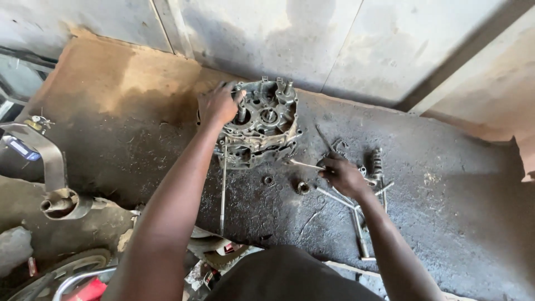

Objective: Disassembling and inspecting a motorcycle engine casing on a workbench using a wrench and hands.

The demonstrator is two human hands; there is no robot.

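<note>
The grimy grey cast-metal engine crankcase (pixel 262 124) lies flat on the dark, greasy bench (pixel 446 189), open face up, its long axis running from near me toward the back wall. Its round bores hold bearings and shaft stubs. My left hand (pixel 219 104) is clamped over its upper left rim, fingers curled around the edge. A long thin steel rod (pixel 223 189) lies just below the case, pointing toward me. My right hand (pixel 343 174) pinches a slim metal tool (pixel 305 164) aimed left at the case's lower corner. Loose sockets and wrenches (pixel 365 212) lie scattered under and beside that hand.
</note>
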